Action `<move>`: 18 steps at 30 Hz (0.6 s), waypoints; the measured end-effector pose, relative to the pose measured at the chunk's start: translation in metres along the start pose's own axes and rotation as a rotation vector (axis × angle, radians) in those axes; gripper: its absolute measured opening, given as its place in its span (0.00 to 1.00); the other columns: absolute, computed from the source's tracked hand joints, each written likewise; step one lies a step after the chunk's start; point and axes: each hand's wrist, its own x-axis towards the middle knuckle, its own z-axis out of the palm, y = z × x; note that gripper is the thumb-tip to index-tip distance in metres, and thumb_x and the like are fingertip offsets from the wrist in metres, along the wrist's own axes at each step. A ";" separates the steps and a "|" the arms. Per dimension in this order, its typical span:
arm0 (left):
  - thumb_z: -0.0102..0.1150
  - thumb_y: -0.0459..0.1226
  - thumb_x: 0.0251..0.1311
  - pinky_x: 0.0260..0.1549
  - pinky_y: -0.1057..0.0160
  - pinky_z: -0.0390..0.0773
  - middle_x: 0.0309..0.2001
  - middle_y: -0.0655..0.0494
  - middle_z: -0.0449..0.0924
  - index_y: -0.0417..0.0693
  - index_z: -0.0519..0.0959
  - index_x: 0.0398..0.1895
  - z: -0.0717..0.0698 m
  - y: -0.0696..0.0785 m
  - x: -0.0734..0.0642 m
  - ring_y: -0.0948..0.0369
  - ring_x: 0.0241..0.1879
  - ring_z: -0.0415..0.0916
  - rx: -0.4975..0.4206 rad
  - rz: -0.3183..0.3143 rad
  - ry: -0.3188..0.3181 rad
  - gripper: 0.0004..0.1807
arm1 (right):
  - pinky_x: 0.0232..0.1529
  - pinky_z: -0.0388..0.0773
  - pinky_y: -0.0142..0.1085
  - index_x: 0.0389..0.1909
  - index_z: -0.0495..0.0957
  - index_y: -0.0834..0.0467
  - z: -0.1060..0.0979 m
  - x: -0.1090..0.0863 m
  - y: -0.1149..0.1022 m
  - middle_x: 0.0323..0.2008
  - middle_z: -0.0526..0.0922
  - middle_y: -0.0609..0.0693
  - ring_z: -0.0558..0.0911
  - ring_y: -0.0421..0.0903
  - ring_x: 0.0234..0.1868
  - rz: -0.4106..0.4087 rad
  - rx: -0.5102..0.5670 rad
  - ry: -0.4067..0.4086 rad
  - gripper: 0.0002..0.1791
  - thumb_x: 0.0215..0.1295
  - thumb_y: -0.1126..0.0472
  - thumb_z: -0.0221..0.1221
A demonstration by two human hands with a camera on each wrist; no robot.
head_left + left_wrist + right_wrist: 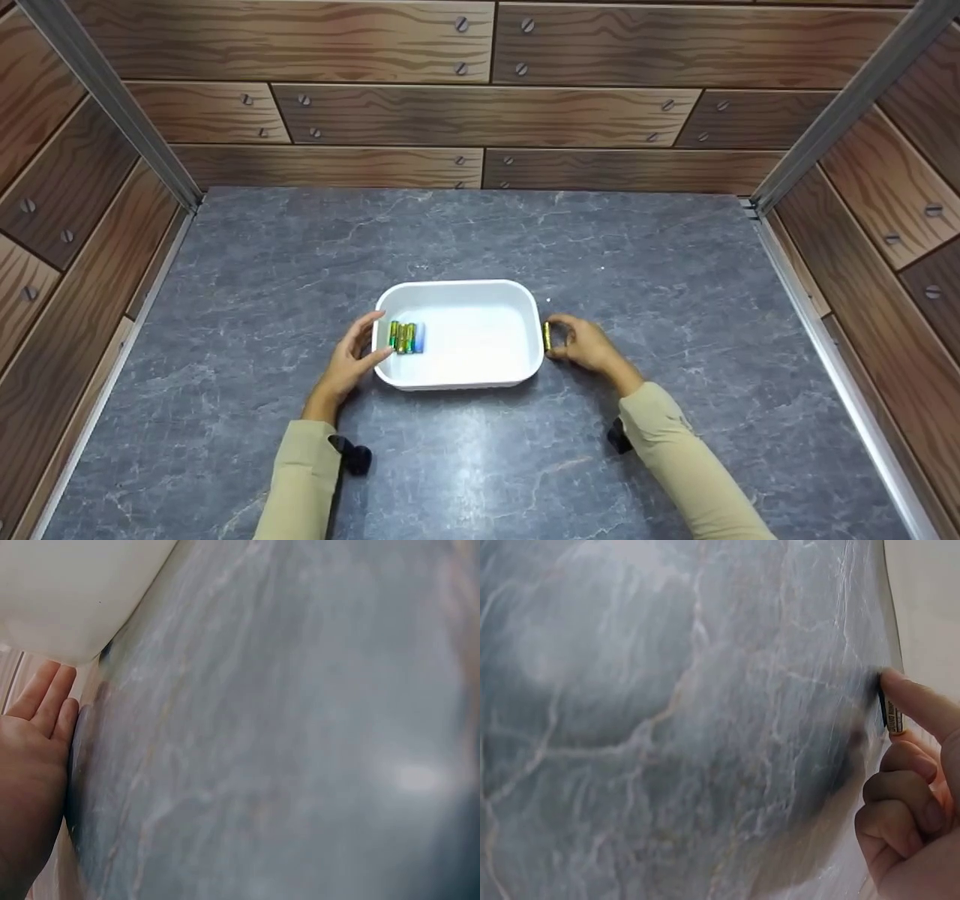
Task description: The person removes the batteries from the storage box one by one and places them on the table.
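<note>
A white plastic tray (480,341) lies on the table, with a short row of green-gold batteries (403,337) inside against its left end. My left hand (351,361) rests at the tray's left side, fingers extended along the outer wall and thumb at the front left rim. In the left wrist view those fingers (46,697) reach straight toward the tray's side. Just outside the right wall, my right hand (589,345) pinches a gold battery (547,337) between thumb and fingertip. The right wrist view shows this battery's printed end (895,722), with the remaining fingers curled.
The tabletop (480,465) is grey with a marble pattern. Behind it stands a wood-patterned wall (480,112), and metal rails (840,375) run along both sides. A small blue-white patch (420,337) shows beside the batteries in the tray.
</note>
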 end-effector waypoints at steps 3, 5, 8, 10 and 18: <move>0.60 0.26 0.59 0.71 0.49 0.59 0.70 0.39 0.64 0.40 0.62 0.70 0.001 0.000 0.001 0.45 0.70 0.61 -0.002 0.001 0.003 0.34 | 0.17 0.61 0.28 0.57 0.72 0.66 0.000 -0.001 0.001 0.13 0.67 0.41 0.65 0.34 0.13 0.014 0.019 0.005 0.33 0.47 0.67 0.70; 0.60 0.26 0.58 0.70 0.50 0.60 0.70 0.39 0.64 0.40 0.62 0.70 0.000 0.000 0.001 0.46 0.70 0.62 0.001 0.002 0.007 0.34 | 0.17 0.61 0.27 0.58 0.72 0.66 0.000 -0.002 0.000 0.13 0.67 0.41 0.65 0.34 0.12 0.028 0.031 0.002 0.34 0.46 0.67 0.71; 0.60 0.27 0.59 0.71 0.50 0.60 0.70 0.39 0.64 0.40 0.62 0.70 0.000 0.001 0.001 0.46 0.70 0.62 0.004 -0.004 0.005 0.35 | 0.17 0.60 0.27 0.59 0.71 0.65 -0.001 -0.002 -0.001 0.12 0.66 0.40 0.65 0.34 0.12 0.044 0.038 0.000 0.34 0.47 0.66 0.71; 0.60 0.27 0.59 0.71 0.49 0.58 0.71 0.39 0.63 0.40 0.62 0.70 -0.001 0.001 0.001 0.45 0.71 0.60 -0.001 -0.004 0.000 0.34 | 0.17 0.60 0.27 0.59 0.71 0.65 -0.002 -0.003 -0.003 0.12 0.65 0.40 0.65 0.34 0.12 0.052 0.039 0.003 0.34 0.49 0.65 0.71; 0.60 0.26 0.58 0.71 0.53 0.60 0.71 0.39 0.63 0.39 0.61 0.70 -0.002 0.000 0.001 0.45 0.71 0.60 -0.023 -0.007 -0.012 0.35 | 0.19 0.59 0.26 0.59 0.73 0.65 -0.009 -0.003 -0.016 0.13 0.63 0.40 0.63 0.36 0.15 0.024 0.033 0.060 0.30 0.55 0.63 0.68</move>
